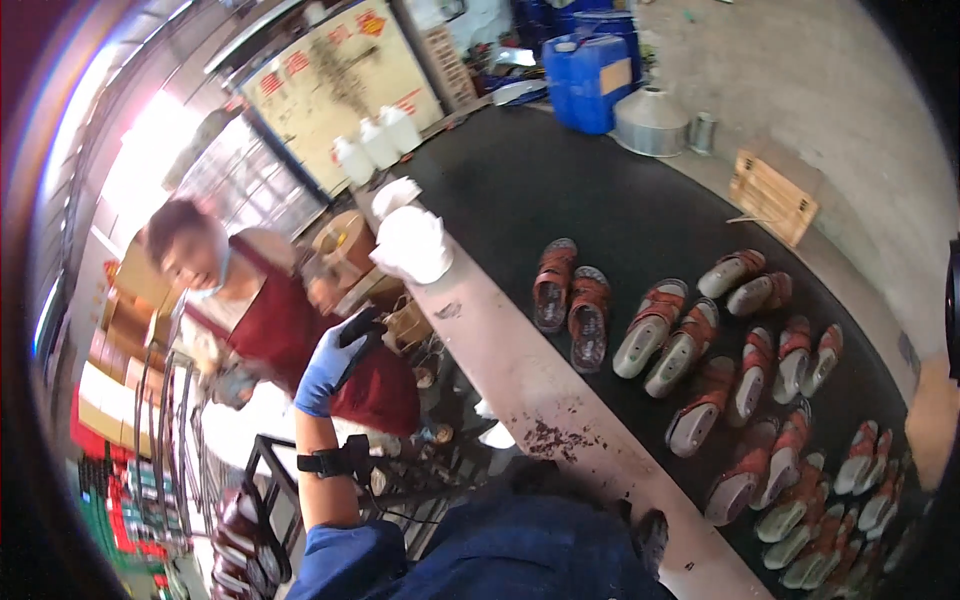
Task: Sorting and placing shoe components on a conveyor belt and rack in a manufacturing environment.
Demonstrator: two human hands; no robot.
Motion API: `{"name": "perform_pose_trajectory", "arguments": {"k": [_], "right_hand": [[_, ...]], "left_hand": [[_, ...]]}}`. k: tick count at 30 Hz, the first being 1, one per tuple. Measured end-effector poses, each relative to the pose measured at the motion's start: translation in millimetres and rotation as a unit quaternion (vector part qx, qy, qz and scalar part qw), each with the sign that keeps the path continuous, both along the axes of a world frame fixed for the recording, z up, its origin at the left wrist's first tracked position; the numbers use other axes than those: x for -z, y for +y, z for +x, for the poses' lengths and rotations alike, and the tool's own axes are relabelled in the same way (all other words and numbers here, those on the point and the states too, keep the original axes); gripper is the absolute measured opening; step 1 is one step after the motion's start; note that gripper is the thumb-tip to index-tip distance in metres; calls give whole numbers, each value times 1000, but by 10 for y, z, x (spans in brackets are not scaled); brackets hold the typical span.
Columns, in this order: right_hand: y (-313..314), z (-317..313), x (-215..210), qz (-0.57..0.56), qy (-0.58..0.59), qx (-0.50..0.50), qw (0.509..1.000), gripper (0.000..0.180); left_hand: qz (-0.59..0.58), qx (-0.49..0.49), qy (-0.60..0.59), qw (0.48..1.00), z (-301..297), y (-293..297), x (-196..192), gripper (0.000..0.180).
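My left hand [330, 368], in a blue glove with a black band round the wrist, is raised left of the bench. Its fingers curl about a dark shape [366, 326] that I cannot make out. My right hand does not show. Reddish-brown sandals stand in pairs on the black bench top, among them a dark-soled pair [570, 300] nearest the left hand and a pale-soled pair [668, 335] beside it. Close to my blue clothing, at the bench's near edge, is a dark object [652, 540] of unclear kind.
A person in a red apron [350, 385] stands across at the left, near a black metal rack [270, 450]. White bundles [412, 245] and white jugs [380, 140] sit along the pale bench edge [560, 400]. Farther back are a blue drum [587, 85] and a metal funnel [650, 120].
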State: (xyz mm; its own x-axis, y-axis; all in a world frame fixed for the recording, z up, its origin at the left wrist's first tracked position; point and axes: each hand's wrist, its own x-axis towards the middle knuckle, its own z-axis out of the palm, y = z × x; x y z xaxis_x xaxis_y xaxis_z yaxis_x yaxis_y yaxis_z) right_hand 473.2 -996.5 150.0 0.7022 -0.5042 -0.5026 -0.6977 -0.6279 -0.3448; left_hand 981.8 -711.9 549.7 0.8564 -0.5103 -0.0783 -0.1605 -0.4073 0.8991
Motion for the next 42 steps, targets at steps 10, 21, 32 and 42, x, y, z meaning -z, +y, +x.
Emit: {"name": "perform_pose_trajectory", "arguments": {"k": [10, 21, 32, 42], "right_hand": [[1118, -1405, -1356, -249, -246, 625, 698, 56], [2600, -1487, -1950, -414, -251, 794, 367, 54], [4576, -1453, -1743, -452, -10, 890, 65, 50], [4931, -1247, -1369, -400, -86, 912, 25, 53]], "left_hand": [[135, 189, -48, 972, 1089, -907, 1069, 39], [-14, 207, 143, 968, 2037, -1536, 2567, 45], [0, 256, -103, 961, 2600, -1585, 2802, 46], [-261, -27, 159, 952, 3812, -882, 2653, 50]]}}
